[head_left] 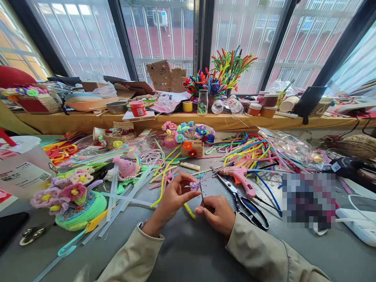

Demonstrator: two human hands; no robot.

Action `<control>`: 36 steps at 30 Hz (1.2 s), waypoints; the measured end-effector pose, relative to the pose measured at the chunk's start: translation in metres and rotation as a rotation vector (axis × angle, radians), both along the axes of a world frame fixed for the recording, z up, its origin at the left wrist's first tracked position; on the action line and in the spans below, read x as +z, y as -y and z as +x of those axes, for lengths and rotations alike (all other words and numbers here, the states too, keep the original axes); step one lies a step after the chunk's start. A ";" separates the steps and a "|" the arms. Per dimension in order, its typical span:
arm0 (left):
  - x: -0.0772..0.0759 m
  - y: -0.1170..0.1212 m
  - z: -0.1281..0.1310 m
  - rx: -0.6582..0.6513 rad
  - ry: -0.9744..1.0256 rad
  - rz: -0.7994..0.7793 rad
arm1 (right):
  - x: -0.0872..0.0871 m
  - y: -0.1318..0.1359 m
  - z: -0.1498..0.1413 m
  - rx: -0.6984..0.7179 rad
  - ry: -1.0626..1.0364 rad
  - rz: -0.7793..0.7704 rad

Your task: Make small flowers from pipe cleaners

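Handwork with craft pieces over a grey desk (182, 252), viewed from the head. Printed matter is largely illegible at this scale: the paper label (26, 175) on the translucent cup (44, 156) at far left carries rows of dark characters too small to read, the red jar (136, 107) on the window ledge (164, 121) bears a pale label with blurred print, and the glass bottle (202, 97) near the centre shows a round green emblem (201, 108) whose details cannot be made out. Both forearms, in beige sleeves (133, 254), enter from the lower edge and converge. The left hand (172, 196) is raised, thumb and fingers closed in a light pinch on a small lilac flower (194, 186). The right hand (219, 213) sits slightly lower, fingers curled inward and gripping a slim dark tool (202, 196) that points upward; its exact type cannot be told. The lilac flower lies at the left hand's fingertips, just left of the slim dark tool; whether the two touch is unclear. A yellow pipe cleaner (190, 210) lies below, between the hands, while a pink glue gun (241, 179) and black-handled scissors (236, 199) rest near the right hand
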State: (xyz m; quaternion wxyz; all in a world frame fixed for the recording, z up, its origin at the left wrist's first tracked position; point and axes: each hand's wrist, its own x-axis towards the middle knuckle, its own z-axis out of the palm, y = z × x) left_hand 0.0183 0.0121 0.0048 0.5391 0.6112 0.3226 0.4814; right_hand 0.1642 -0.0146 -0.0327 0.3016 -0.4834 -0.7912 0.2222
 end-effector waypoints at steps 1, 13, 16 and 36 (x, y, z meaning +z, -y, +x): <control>0.000 0.000 0.000 -0.003 0.003 -0.001 | 0.000 0.000 0.000 -0.002 0.000 -0.002; 0.002 0.003 -0.003 -0.026 0.056 -0.131 | -0.001 -0.003 -0.001 -0.025 0.028 0.000; 0.002 0.003 -0.004 -0.021 0.033 -0.098 | 0.000 -0.003 -0.001 0.000 0.008 -0.006; 0.000 0.002 -0.004 -0.123 -0.063 -0.103 | -0.004 -0.004 0.000 -0.026 0.014 -0.029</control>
